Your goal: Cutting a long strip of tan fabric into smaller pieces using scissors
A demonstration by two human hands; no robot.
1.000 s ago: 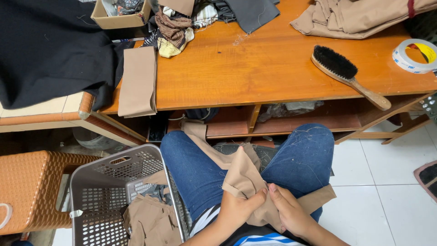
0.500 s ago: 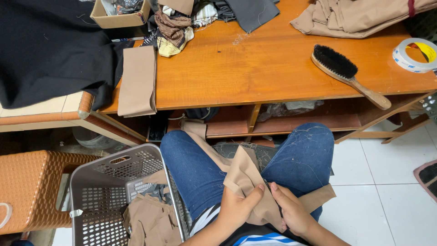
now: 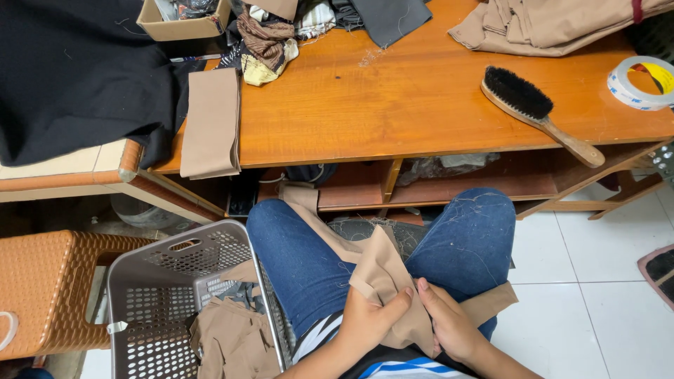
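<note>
I sit with blue jeans on, a tan piece of fabric lying across my lap. My left hand pinches a fold of this fabric between thumb and fingers. My right hand grips the same cloth just beside it, the fingers pressed into the fabric. A long strip of the cloth trails over my left thigh toward the shelf under the table.
A grey perforated basket with tan cloth pieces stands at my left, beside a brown woven stool. The wooden table carries a brush, tape roll, folded tan strip, black cloth, cardboard box.
Both hands have shifted slightly on the tan fabric, working the fold; the cloth bunches a little higher. Nothing else has moved.
</note>
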